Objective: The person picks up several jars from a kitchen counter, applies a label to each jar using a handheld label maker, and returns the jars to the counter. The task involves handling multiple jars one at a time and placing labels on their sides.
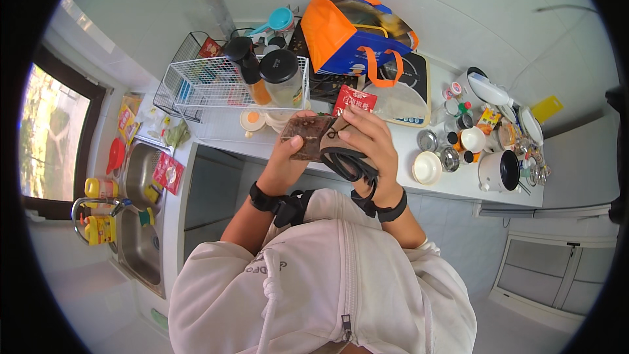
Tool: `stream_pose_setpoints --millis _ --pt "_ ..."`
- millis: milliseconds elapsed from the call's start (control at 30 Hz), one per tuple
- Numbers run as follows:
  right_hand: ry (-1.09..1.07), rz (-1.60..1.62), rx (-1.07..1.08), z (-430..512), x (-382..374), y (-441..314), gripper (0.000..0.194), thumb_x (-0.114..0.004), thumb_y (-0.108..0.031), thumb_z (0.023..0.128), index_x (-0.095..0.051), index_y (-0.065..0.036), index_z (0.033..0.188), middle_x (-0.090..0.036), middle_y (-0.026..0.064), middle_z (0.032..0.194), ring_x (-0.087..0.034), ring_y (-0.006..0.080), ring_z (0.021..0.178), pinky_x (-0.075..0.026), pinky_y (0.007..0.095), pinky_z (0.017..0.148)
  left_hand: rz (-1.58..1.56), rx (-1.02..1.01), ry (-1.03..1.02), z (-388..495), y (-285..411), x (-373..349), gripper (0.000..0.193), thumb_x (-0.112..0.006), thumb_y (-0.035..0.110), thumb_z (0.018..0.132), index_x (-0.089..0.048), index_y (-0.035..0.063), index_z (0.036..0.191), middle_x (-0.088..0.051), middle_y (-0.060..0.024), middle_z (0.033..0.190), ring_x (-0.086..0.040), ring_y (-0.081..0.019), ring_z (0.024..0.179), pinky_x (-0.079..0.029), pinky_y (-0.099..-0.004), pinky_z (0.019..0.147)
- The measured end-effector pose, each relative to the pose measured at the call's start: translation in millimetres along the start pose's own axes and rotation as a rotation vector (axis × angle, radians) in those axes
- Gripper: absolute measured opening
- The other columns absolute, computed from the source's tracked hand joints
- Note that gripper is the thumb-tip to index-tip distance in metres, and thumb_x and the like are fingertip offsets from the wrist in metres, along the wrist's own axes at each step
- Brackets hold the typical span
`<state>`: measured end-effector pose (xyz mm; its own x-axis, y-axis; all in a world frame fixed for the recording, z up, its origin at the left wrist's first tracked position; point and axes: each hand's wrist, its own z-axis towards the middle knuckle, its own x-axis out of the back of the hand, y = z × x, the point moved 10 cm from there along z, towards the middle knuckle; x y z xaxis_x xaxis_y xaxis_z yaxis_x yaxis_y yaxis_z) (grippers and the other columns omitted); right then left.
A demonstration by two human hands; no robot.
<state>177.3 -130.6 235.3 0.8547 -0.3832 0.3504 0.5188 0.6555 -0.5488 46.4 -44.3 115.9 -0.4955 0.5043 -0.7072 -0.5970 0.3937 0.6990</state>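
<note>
Both of my hands are raised in front of my chest, near the counter's front edge. In my left hand (290, 157) is a flat, dark reddish-brown translucent packet (307, 137), with the thumb lying on its face. My right hand (374, 145) grips a brown fabric pouch (339, 140) with black trim and dangling black straps. Packet and pouch meet side by side between the hands. Just beyond them a red seasoning packet (357, 100) lies on the counter; its lower part is hidden behind my right fingers.
A white wire rack (206, 81) holds jars at the left. An orange-blue shopping bag (339, 34) stands behind, by an induction cooker (422, 73). Jars, a white bowl (426, 168) and a white pot (494, 172) crowd the right. A steel sink (140, 250) is at the far left.
</note>
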Motion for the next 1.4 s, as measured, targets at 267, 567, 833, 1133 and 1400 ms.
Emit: stream_pose_setpoints --millis 267,567,833,1133,1400 --pt "0.020 0.081 -0.015 -10.3 4.8 8.9 0.033 -0.075 -0.025 0.090 -0.075 -0.004 0.115 -0.070 0.0184 0.133 -0.060 0.0430 0.132 -0.047 0.0492 0.109 0.028 -0.084 0.041 1.6 13.8 -9.9 0.083 -0.075 0.042 0.093 -0.036 0.0055 0.157 -0.055 -0.0160 0.148 -0.056 -0.0284 0.136 -0.044 -0.0438 0.116" --pt "-0.083 0.163 -0.032 -23.0 -9.9 6.6 0.032 -0.074 -0.030 0.090 -0.077 -0.002 0.104 -0.075 0.0165 0.117 -0.068 0.0400 0.118 -0.053 0.0468 0.100 0.088 -0.133 0.095 -2.0 29.6 3.9 0.087 -0.071 0.053 0.097 -0.034 0.0054 0.159 -0.052 -0.0110 0.153 -0.051 -0.0281 0.142 -0.040 -0.0462 0.119" --pt "-0.028 0.152 -0.210 -30.7 3.9 27.8 0.038 -0.072 -0.031 0.095 -0.072 0.004 0.111 -0.076 0.0184 0.114 -0.072 0.0345 0.105 -0.055 0.0409 0.095 0.081 -0.278 0.186 -6.0 49.4 12.6 0.089 -0.087 0.035 0.084 -0.042 0.0045 0.154 -0.060 -0.0079 0.137 -0.060 -0.0220 0.127 -0.050 -0.0382 0.109" --pt "0.138 -0.021 -0.174 -6.7 31.5 19.7 0.039 -0.071 -0.026 0.096 -0.070 0.004 0.121 -0.073 0.0192 0.123 -0.069 0.0356 0.112 -0.052 0.0409 0.100 1.108 -0.476 0.130 -12.0 83.8 -32.2 0.096 -0.102 0.012 0.058 -0.060 0.0095 0.144 -0.061 -0.0080 0.130 -0.062 -0.0224 0.121 -0.053 -0.0350 0.101" --pt "-0.119 -0.116 -0.055 10.0 -13.7 3.7 0.050 -0.071 -0.030 0.088 -0.071 -0.013 0.134 -0.058 0.0149 0.150 -0.049 0.0433 0.141 -0.038 0.0526 0.116 1.297 -0.502 0.029 -11.4 69.7 -61.5 0.088 -0.096 0.011 0.063 -0.062 0.0078 0.144 -0.066 -0.0108 0.125 -0.066 -0.0288 0.113 -0.054 -0.0366 0.098"
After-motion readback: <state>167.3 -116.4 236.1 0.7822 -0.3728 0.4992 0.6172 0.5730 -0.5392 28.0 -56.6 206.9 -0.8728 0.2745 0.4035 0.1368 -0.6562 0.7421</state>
